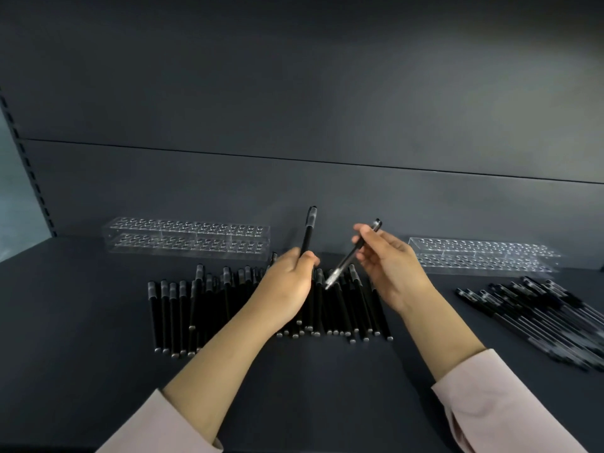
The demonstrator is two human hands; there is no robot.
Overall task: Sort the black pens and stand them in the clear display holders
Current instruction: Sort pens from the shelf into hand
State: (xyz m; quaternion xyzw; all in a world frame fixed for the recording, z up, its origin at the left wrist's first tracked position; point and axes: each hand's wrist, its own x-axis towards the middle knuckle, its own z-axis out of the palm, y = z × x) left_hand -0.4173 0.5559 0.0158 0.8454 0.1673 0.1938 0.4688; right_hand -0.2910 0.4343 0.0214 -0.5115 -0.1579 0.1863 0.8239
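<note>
At mid-frame the left hand (287, 282) grips a capped black pen (309, 232) upright, while the right hand (389, 266) pinches a clip pen (354, 253) slanting down-left. Both hover over a row of black pens (183, 315) on the dark worktop (81, 322). Two clear holders, one at centre left (186, 235) and one at right (480, 256), stand behind; a second pile (539, 318) lies at the right edge.

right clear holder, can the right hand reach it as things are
Probably yes: the right hand, pinching a pen, hovers just left of the right clear holder with nothing between them.
</note>
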